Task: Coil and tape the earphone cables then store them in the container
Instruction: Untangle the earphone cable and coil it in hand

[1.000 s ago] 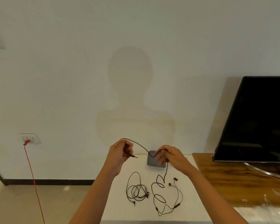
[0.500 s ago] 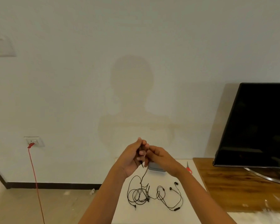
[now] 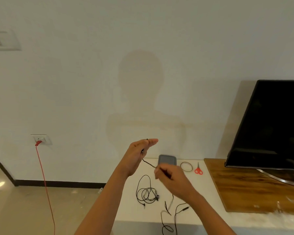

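Black cable slants down-right between left hand and right hand, seemingly both pinching.

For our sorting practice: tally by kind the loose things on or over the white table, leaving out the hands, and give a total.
Earphone cables: 2 (held cable, loose cable)
Grey container: 1
Tape roll: 1
Red scissors: 1
Total: 5

The hands have parted: the right hand has drawn the cable down from the raised left hand.
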{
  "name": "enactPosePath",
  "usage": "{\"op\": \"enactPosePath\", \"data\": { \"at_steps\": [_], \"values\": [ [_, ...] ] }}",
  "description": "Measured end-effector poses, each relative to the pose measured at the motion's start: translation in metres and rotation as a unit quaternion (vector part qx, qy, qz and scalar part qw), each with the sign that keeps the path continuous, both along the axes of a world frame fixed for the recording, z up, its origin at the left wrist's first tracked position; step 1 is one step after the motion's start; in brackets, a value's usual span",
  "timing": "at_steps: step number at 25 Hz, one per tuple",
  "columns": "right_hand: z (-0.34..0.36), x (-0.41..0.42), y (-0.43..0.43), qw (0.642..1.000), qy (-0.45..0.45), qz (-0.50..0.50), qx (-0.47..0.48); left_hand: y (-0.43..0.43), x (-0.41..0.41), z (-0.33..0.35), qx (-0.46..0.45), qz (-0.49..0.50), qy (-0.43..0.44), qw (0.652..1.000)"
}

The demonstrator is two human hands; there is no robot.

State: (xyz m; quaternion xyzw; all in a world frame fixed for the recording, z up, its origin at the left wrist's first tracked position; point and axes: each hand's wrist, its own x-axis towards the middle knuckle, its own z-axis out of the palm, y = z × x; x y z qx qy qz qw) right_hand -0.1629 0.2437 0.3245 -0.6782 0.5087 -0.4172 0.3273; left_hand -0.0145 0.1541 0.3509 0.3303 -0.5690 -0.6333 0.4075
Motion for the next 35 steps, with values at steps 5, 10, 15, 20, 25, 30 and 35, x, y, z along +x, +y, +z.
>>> {"op": "enactPosePath", "data": {
  "at_steps": [5,10,15,20,25,30,35],
  "values": [
    [0.069,-0.016,-0.026,0.994,0.000,-0.043,-0.103,0.014,0.003,-0.006,0.026,-0.119,-0.029,0.992],
    [0.053,-0.037,-0.072,0.993,0.000,-0.096,-0.063,0.028,-0.010,0.011,0.068,-0.169,0.131,0.974],
    [-0.009,-0.019,-0.040,0.997,0.066,-0.016,0.036,0.011,-0.011,0.017,0.070,-0.051,0.228,0.970],
    [0.023,-0.023,-0.020,0.995,0.103,0.002,-0.005,-0.002,-0.005,-0.007,-0.041,-0.016,-0.026,0.999],
    [0.062,-0.039,-0.046,0.979,0.188,-0.032,-0.078,0.013,-0.013,-0.005,-0.027,-0.073,-0.096,0.992],
    [0.075,-0.063,-0.073,0.974,0.225,0.004,-0.008,0.012,-0.002,-0.001,0.019,-0.134,-0.094,0.986],
    [0.038,-0.070,-0.077,0.994,0.052,0.042,0.088,0.014,-0.002,0.012,0.137,-0.140,0.161,0.967]
  ]
}}
